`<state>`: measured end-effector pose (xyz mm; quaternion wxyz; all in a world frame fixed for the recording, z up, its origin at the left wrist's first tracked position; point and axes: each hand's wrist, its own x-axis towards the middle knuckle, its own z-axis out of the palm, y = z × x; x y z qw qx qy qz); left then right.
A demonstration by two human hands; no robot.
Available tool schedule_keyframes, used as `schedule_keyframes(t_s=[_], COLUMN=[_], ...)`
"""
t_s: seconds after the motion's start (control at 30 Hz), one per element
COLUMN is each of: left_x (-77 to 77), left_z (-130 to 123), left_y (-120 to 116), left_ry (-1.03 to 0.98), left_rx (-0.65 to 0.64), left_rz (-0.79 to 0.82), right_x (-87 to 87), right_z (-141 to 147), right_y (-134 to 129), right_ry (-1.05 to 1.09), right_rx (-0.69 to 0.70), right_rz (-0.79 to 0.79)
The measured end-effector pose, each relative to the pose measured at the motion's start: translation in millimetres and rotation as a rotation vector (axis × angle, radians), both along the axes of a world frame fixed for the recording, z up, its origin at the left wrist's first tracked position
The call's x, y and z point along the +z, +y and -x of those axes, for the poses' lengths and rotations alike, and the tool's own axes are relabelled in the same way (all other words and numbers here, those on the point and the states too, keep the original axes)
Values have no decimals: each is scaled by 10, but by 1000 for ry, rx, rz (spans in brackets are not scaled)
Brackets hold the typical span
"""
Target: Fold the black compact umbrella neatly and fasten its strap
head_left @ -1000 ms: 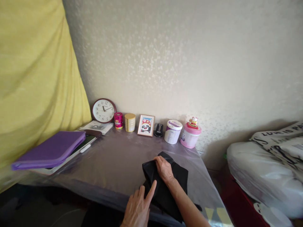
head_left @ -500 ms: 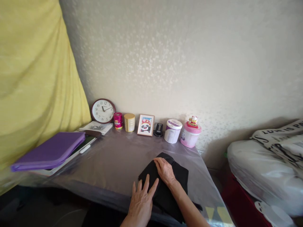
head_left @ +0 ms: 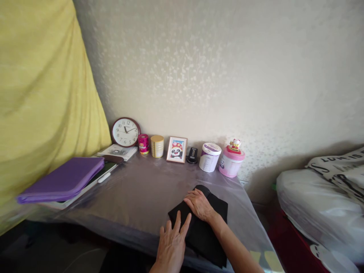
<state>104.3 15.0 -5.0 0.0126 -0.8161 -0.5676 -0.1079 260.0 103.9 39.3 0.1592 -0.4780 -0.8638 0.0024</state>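
Note:
A folded black cloth (head_left: 209,235) lies near the front right of the table, which has a clear plastic cover. My left hand (head_left: 172,240) is at the cloth's left edge, fingers spread, fingertips resting on or just over the fabric. Flat on the upper part of the cloth is my right hand (head_left: 199,204), its fingers extended to the left and holding nothing. Part of the fabric is hidden beneath my right hand and forearm.
Along the wall stand a clock (head_left: 126,132), a pink can (head_left: 143,144), a yellow-lidded can (head_left: 157,146), a framed panda picture (head_left: 176,149), a black object (head_left: 192,156) and two tubs (head_left: 209,157). A purple folder (head_left: 64,180) lies left; a plastic-wrapped bundle (head_left: 318,201) sits right.
My right hand has flattened, with its fingers stretched over the cloth instead of bunched. The cloth's dark strap at the lower right no longer shows. The view has shifted slightly.

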Motion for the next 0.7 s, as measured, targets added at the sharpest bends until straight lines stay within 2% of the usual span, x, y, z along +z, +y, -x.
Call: schedule_keyframes(t_s=[0.1, 0.23, 0.4, 0.47, 0.57, 0.63, 0.7], left_x=[41, 150, 272, 283, 266, 249, 232], left_z=[-21, -34, -33, -31, -41, -62, -87], left_y=[-37, -51, -25, -16, 1, 22, 49], left_ry=[33, 67, 67, 57, 51, 62, 72], left_rx=[37, 43, 4, -7, -8, 11, 29], left_rz=[48, 106, 254, 274, 219, 175, 142], right_x=[-16, -42, 6, 55, 111, 108, 68], right_z=[-103, -238, -453, -594, -854, -1003, -1080], right_y=[168, 359, 422, 354, 133, -73, -292], right_ry=[-61, -83, -24, 0, 57, 170, 306], right_rx=[-81, -275, -446, -496, -537, -563, -599], right_rz=[-19, 12, -7, -40, -138, -249, -253])
